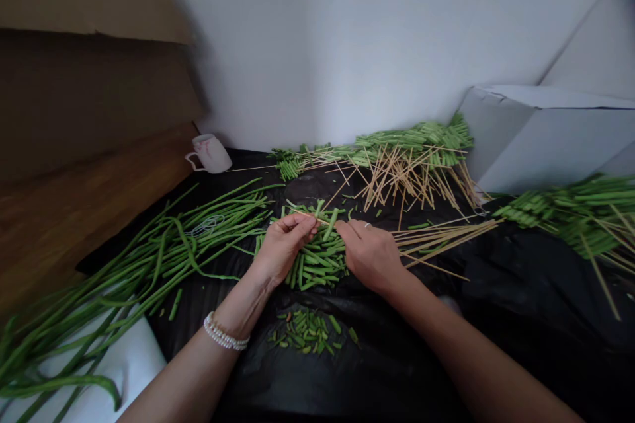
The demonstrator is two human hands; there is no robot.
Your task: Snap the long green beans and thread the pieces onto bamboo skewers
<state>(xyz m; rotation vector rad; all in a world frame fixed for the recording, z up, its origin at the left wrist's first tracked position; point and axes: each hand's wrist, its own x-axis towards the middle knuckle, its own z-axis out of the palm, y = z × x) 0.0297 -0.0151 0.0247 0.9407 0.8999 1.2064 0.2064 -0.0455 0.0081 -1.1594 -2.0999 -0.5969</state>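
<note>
Over a pile of cut green bean pieces (317,264), my left hand (285,244) pinches near the left part of a thin wooden skewer (325,221). A bean piece (320,207) stands crosswise at its fingertips. Another bean piece (331,225) sits on the skewer between the hands. My right hand (372,254) is closed, its fingers at the skewer's right part. Loose skewers (446,236) lie just to the right of this hand, some partly hidden behind it. Small bean ends (310,330) form a heap on the black sheet (387,370) in front.
Long beans (198,231) spread across the left side, partly over a white surface (133,350). Skewered beans (417,139) line the back, with more (575,211) at right. A mug (211,153) stands back left; a white box (546,139) is at right.
</note>
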